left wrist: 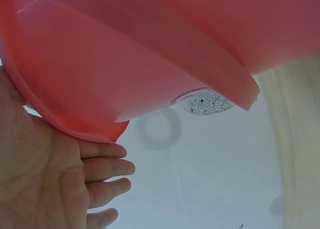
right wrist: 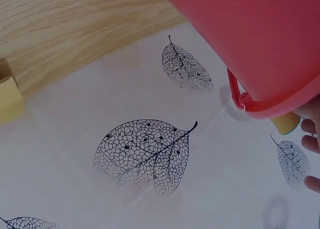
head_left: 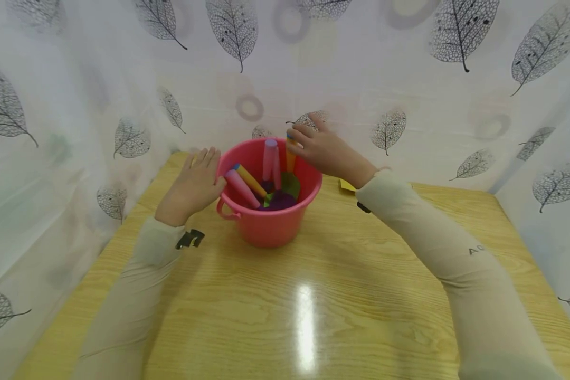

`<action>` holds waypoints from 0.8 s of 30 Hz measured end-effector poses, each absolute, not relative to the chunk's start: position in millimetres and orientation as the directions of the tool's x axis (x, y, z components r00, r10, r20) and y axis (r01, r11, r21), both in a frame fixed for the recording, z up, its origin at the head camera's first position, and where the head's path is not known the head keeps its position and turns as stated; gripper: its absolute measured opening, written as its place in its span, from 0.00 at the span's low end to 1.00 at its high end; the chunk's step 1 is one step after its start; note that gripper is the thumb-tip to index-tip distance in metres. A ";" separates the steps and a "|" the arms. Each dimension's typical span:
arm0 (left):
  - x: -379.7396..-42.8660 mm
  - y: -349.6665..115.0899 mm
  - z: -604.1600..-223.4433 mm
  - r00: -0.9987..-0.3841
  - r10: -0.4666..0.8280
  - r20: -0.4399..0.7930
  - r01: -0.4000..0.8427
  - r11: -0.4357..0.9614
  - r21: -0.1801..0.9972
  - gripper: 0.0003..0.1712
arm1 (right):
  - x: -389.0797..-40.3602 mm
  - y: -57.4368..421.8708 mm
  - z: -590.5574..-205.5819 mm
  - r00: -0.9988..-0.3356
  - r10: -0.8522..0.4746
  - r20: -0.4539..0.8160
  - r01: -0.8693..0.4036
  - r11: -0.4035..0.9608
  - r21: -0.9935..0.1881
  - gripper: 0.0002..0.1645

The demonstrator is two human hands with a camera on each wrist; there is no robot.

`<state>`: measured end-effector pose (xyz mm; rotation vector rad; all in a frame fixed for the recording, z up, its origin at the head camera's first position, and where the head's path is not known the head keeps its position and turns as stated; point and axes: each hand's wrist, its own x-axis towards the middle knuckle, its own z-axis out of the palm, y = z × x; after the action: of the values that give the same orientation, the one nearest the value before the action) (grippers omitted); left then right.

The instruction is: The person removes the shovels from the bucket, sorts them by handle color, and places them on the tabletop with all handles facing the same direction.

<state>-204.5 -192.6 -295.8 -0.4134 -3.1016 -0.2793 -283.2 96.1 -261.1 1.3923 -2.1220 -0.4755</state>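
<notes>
A red-pink bucket (head_left: 271, 227) stands on the wooden table, holding several stick-like handles. Two pink handles (head_left: 268, 161) lean at the back; a pink handle (head_left: 242, 189) and an orange, blue-ended handle (head_left: 250, 181) slant on the left. My left hand (head_left: 192, 184) touches the bucket's left rim, fingers straight, as the left wrist view also shows. Over the back right rim, my right hand (head_left: 326, 149) holds the top of another orange handle (head_left: 291, 158) with a blue end; its thumb is hidden. In the right wrist view that handle (right wrist: 286, 123) pokes past the rim.
Purple (head_left: 282, 200) and green (head_left: 291, 186) pieces lie low inside the bucket. A yellow object (right wrist: 11, 101) sits at the table's back edge, partly behind my right wrist in the head view. Leaf-patterned curtains (head_left: 351, 79) surround the wooden table (head_left: 247, 316).
</notes>
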 end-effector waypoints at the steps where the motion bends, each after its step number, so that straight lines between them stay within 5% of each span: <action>1: -204.4 -192.6 -296.0 -0.965 0.260 0.022 0.260 0.950 0.176 0.38 | -284.2 94.6 -262.2 -0.308 -0.920 0.243 -0.719 0.393 0.574 0.29; 24: -204.2 -193.0 -295.7 -0.967 0.253 0.009 0.250 0.949 0.190 0.38 | -291.9 72.1 -268.8 -0.373 -0.918 0.135 -0.760 0.386 0.523 0.26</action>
<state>-204.2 -193.0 -295.7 -0.4023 -3.1173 -0.3005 -291.9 72.1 -268.8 1.4494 -2.2459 -0.5314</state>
